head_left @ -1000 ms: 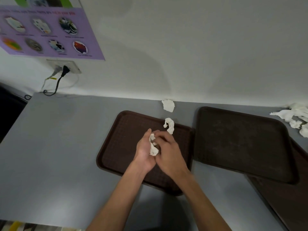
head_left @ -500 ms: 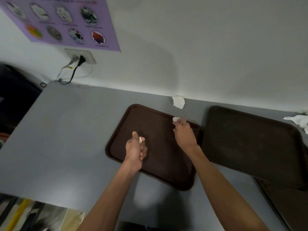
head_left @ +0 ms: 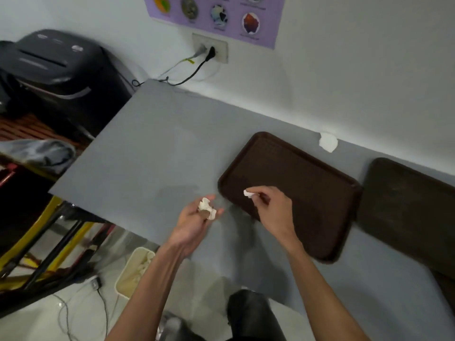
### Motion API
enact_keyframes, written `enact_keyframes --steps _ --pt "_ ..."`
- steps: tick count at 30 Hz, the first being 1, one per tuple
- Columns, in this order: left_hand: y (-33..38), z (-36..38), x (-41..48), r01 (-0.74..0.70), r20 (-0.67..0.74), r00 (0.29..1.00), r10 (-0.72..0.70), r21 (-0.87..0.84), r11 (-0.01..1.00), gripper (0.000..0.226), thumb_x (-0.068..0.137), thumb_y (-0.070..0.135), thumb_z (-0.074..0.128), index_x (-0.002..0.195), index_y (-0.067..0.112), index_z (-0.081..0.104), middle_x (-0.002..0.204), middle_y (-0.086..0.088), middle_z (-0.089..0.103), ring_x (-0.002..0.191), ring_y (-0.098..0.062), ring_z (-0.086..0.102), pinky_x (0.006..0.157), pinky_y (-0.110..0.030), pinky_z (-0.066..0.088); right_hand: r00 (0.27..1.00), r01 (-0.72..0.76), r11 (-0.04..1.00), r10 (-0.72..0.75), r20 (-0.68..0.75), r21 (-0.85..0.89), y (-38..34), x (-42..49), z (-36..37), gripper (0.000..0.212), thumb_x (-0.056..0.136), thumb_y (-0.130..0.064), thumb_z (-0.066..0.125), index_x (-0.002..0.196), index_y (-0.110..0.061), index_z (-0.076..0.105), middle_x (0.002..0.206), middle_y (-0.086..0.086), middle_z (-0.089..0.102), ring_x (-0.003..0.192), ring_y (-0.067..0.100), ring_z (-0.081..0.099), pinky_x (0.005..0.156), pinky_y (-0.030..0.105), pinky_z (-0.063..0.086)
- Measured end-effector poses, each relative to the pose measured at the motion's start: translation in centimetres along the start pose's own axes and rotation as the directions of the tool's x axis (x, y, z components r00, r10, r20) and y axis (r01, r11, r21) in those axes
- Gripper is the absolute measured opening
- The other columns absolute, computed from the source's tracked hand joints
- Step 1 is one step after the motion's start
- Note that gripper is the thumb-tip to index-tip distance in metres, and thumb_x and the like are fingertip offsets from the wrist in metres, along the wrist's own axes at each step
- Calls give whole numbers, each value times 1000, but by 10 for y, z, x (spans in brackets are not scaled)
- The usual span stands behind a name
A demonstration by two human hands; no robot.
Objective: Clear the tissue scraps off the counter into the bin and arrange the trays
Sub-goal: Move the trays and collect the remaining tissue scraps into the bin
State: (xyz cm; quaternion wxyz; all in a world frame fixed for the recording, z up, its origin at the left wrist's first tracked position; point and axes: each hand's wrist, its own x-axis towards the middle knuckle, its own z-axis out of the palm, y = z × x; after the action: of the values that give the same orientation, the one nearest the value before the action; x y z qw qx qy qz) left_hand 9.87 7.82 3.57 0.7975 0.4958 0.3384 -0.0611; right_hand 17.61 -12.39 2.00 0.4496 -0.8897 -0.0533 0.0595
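The bin [head_left: 134,271] stands on the floor below the tabletop's [head_left: 147,156] near edge. The left hand [head_left: 194,222] grips a tissue wad [head_left: 206,208] just beside the tray's [head_left: 315,183] left rim; the right hand [head_left: 273,207] pinches a scrap [head_left: 247,193] above that rim. A tissue piece [head_left: 328,142] lies by the wall.

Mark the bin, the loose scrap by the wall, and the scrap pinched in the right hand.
bin [head_left: 126,271], head view, left inner wall.
wall scrap [head_left: 328,142], head view, centre of the wad.
pinched scrap [head_left: 247,193], head view, exposed white end.
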Motion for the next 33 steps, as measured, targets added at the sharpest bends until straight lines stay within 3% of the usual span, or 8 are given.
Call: enact_keyframes --steps 5,9,15,19,24,26,29,33 --pt "4 -122 -45 -31 32 999 30 7 1000 22 108 -5 43 125 -8 56 116 -24 73 105 -31 76 95 -29 60 989 -94 961 60 136 260 -76 -83 100 26 94 -9 74 99 -32 84 103 -16 79 97 0 74 94 22 56" --pt "-2 -231 -80 -66 59 997 52 259 964 21 108 7 47 120 -1 62 105 -9 78 96 -27 74 84 -36 57 966 -185 917 103 238 354 -117 -146 176 16 94 -13 78 101 -26 82 105 -14 81 101 6 76 96 30 58" --pt "-33 -362 -114 27 -177 983 43 376 926 9 110 17 47 118 11 45 101 -13 77 81 -19 73 76 -38 59 935 -213 945 124 333 246 -134 -213 278 17 95 -13 79 100 -29 78 99 -18 79 96 2 74 91 24 59" --pt "-75 -428 -110 109 -341 939 39 404 908 10 106 19 58 109 12 54 101 -8 76 90 -23 77 82 -46 64 914 -216 966 149 379 141 -118 -238 346 17 96 -16 77 99 -33 75 96 -18 78 92 2 74 88 27 61" --pt "-134 -480 -87 215 -530 848 22 382 899 7 95 19 73 94 14 68 78 1 78 71 -11 76 77 -42 61 853 -179 983 179 490 -46 -73 -246 428 16 98 -14 75 102 -29 74 97 -19 77 92 -8 70 83 12 55" --pt "-160 -497 -69 233 -560 828 18 374 898 6 94 18 74 91 21 70 75 3 77 69 -13 76 77 -41 61 813 -166 979 203 546 -117 -46 -243 463 16 97 -11 75 103 -25 76 99 -14 78 90 -11 69 79 4 51" --pt "-202 -523 -37 269 -589 808 -4 363 892 11 91 18 76 91 26 69 74 4 77 69 -15 76 79 -44 62 774 -108 971 217 594 -214 -1 -235 519 15 94 -12 77 103 -23 77 100 -9 77 85 -4 70 78 8 55" --pt "-260 -556 17 261 -583 809 68 461 848 26 90 10 71 102 29 57 74 2 74 63 -16 73 67 -42 62 726 -12 944 235 646 -330 61 -215 592 20 91 -11 77 108 -22 78 114 2 65 83 8 71 74 -3 45"
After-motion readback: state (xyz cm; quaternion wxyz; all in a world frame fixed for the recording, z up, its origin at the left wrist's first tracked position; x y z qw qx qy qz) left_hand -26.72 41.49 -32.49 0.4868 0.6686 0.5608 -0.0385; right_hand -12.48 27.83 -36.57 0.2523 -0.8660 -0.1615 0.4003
